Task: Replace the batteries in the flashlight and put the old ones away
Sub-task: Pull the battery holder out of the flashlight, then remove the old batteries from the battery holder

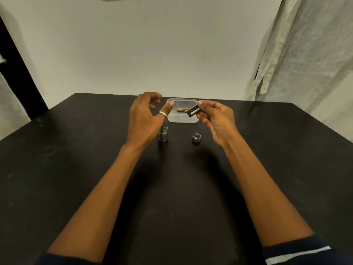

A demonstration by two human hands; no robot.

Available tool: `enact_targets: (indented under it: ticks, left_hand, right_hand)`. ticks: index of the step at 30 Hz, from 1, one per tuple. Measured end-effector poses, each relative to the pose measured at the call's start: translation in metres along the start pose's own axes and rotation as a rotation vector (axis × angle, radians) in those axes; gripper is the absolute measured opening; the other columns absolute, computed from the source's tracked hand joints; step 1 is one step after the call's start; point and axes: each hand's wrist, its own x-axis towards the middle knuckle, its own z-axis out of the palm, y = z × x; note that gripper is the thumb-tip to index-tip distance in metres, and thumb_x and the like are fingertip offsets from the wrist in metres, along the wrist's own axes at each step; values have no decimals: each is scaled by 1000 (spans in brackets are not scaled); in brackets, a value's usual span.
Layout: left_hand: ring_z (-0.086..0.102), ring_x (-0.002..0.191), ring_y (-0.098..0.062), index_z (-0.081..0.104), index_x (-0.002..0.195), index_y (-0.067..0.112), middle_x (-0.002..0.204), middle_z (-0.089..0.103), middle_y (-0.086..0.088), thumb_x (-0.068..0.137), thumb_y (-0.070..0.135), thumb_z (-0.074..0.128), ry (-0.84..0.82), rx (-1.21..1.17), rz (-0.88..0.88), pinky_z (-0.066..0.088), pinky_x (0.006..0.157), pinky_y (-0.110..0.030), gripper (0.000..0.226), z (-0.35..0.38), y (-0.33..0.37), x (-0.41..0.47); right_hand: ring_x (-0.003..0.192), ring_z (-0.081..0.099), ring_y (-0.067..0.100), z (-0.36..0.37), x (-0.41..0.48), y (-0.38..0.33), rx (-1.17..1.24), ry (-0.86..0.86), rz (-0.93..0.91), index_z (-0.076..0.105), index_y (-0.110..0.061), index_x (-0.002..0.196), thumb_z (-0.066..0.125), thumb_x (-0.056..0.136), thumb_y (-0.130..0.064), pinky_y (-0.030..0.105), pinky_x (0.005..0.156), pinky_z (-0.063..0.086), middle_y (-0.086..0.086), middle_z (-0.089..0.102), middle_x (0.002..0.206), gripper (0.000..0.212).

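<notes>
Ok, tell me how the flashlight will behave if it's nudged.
The flashlight stands upright on its end, tall and narrow, so a knock from the left hand close by would probably tip it. Being round, it would likely roll on the table afterwards. Its shiny metal looks rigid and perhaps slippery.

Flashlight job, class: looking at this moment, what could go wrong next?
1. The flashlight stands upright with its cap off, close under the left hand; a brush could tip it.
2. The right hand pinches a battery by one end above the tub; a slip could mix it with the batteries lying there.
3. The cap sits loose, spring up, near the right hand and could be knocked away.
</notes>
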Motion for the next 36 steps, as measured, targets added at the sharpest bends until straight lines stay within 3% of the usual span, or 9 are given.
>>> enact_targets:
  ticks: [4,8,10,13,16,18,21,28,36]
  left_hand:
    - [63,76,-9,71,100,14,90,68,5,93,37,71,38,31,235,55,68,-30,24,16,19,-8]
    - [66,87,-7,73,112,15,104,72,3,98,27,63,-100,-4,247,58,72,-30,21,39,26,-25]
    - [63,81,-6,73,114,17,98,72,4,101,29,57,-150,-12,147,55,69,-26,24,48,29,-34]
    - [60,63,-11,71,90,17,68,66,4,104,37,47,-169,-19,-154,51,62,-32,34,59,30,-42]
    - [75,90,-17,72,108,16,97,77,-7,106,35,46,-281,-559,-632,61,84,-31,32,61,38,-42]
    - [76,95,-20,68,119,6,104,77,-13,107,26,47,-307,-848,-818,61,85,-28,32,59,40,-39]
    - [75,95,-21,68,120,-1,106,76,-15,104,16,54,-301,-969,-874,61,82,-25,27,56,37,-41]
    - [73,91,-20,70,111,-2,100,75,-13,101,5,56,-185,-1061,-916,61,83,-25,18,53,30,-39]
    - [74,80,-13,69,118,0,95,77,-10,101,13,58,-252,-970,-899,61,77,-26,24,53,27,-40]
  right_hand:
    - [80,74,14,-2,-4,-5,-105,-20,-18,74,-8,103,80,88,-25,25,73,59,6,77,91,24]
    - [71,69,11,-5,-6,-10,-193,-45,-34,74,-9,102,81,88,-31,25,68,57,5,76,88,27]
    - [68,66,10,-8,-7,-12,-202,-57,-35,73,-11,97,81,88,-31,24,67,57,5,75,84,23]
    - [67,66,11,-10,-7,-13,-203,-86,-29,73,-12,93,80,88,-29,25,67,57,5,75,82,20]
    - [66,64,11,-9,-8,-13,-231,-144,-18,73,-9,92,80,89,-25,27,71,58,3,74,78,18]
    - [65,64,13,-7,-8,-10,-288,-180,-30,74,-5,94,80,88,-24,29,73,59,3,74,77,21]
    - [61,62,11,-4,-7,-2,-395,-189,-91,77,-4,96,79,89,-22,28,70,59,3,72,72,19]
    - [86,77,17,0,-13,11,-659,-191,-303,70,-21,102,82,85,-20,35,81,64,-4,75,105,22]
    - [96,69,2,-11,-23,1,-828,-358,-318,62,-16,124,89,76,-8,8,75,55,-4,66,121,56]
